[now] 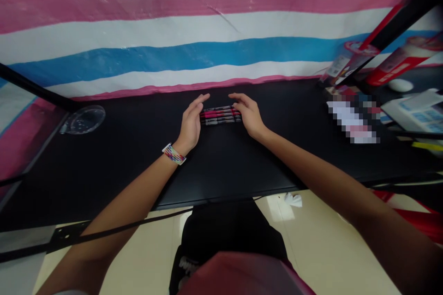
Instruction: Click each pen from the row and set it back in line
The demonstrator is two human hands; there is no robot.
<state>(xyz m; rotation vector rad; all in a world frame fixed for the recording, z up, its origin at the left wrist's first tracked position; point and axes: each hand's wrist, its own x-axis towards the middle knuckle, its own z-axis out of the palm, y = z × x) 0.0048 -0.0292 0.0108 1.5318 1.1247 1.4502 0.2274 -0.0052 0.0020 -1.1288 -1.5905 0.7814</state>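
Note:
Several pens point(221, 114) lie side by side on the black tabletop point(221, 161), some with red or pink barrels and others grey or clear with dark parts. At their left ends stands my left hand point(192, 122), on edge, its fingers stretched out and its palm turned toward the pens. My right hand point(249, 115) faces it from the other side, fingers extended and slightly bent, partly covering the right ends. Both hands are open and seem to touch the pen ends, gripping none of them. A multicoloured band circles my left wrist.
A clear round plastic lid or dish point(86, 119) lies at the left. On the right stand a clear cup point(348, 62) and a red-and-white cup point(398, 62), near a white mouse point(400, 85) and blurred-out items. A striped sheet point(207, 53) hangs behind the table.

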